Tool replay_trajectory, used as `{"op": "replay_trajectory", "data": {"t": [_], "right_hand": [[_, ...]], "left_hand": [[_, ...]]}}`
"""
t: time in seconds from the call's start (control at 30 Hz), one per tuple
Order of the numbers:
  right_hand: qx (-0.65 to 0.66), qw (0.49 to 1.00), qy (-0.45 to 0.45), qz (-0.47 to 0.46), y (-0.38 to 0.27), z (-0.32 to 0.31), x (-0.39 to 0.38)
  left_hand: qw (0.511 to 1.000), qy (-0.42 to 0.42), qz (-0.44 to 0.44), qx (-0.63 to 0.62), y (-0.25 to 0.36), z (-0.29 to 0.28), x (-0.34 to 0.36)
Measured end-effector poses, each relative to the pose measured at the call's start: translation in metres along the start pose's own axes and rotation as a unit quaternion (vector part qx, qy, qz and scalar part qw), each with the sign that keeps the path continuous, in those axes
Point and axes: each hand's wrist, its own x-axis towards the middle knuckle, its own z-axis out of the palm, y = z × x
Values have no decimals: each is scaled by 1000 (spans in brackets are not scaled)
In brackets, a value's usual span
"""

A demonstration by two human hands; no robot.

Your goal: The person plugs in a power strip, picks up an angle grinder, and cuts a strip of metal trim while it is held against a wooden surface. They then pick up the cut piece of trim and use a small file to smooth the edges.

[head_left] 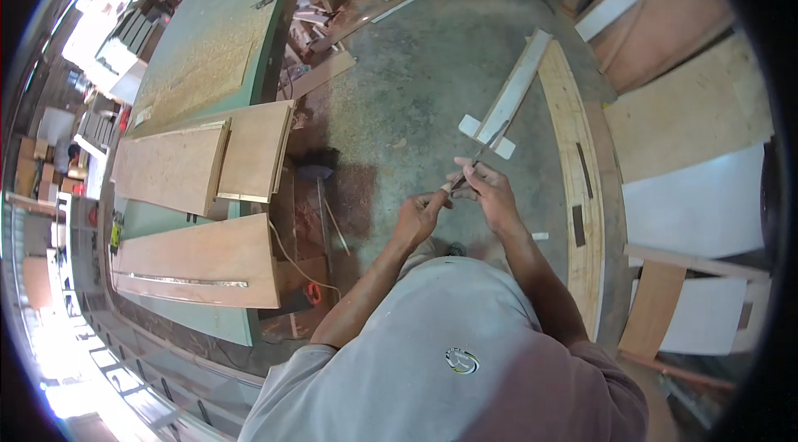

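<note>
In front of my body I hold a slim tool (483, 152) with a pale handle and a narrow dark blade that points away to the upper right. Its exact kind is too small to make out. My left hand (418, 216) is closed round the handle end. Close beside it, my right hand (489, 191) pinches the tool near the base of the blade, some fingers partly stretched. Beyond the blade, a long white-faced board (522, 81) lies at a slant on the floor, across a short white strip (501, 145).
A green-topped bench (179, 47) on the left carries sawdust and wooden panels (170, 164). To the right lies a long pale plank (565, 126) with dark slots, beside leaning sheets (694, 209). Offcuts (320, 18) clutter the floor by the bench; a cord with red-handled scissors (313, 292) hangs there.
</note>
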Motion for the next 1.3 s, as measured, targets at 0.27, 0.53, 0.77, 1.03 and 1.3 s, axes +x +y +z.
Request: {"op": "replay_trajectory", "data": {"t": [0.27, 0.53, 0.77, 1.03, 1.3], "right_hand": [[-8, 997, -48, 67, -20, -28, 157], [-40, 997, 43, 55, -71, -35, 355], [-14, 998, 42, 38, -116, -13, 482], [-72, 995, -53, 53, -129, 7, 614], [-182, 969, -157, 47, -179, -8, 784]], "left_hand": [[992, 24, -116, -47, 28, -22, 137], [995, -8, -86, -42, 65, -74, 338], [998, -14, -25, 60, 140, -135, 462], [995, 88, 51, 20, 148, -168, 568], [984, 168, 20, 55, 204, -185, 704]]}}
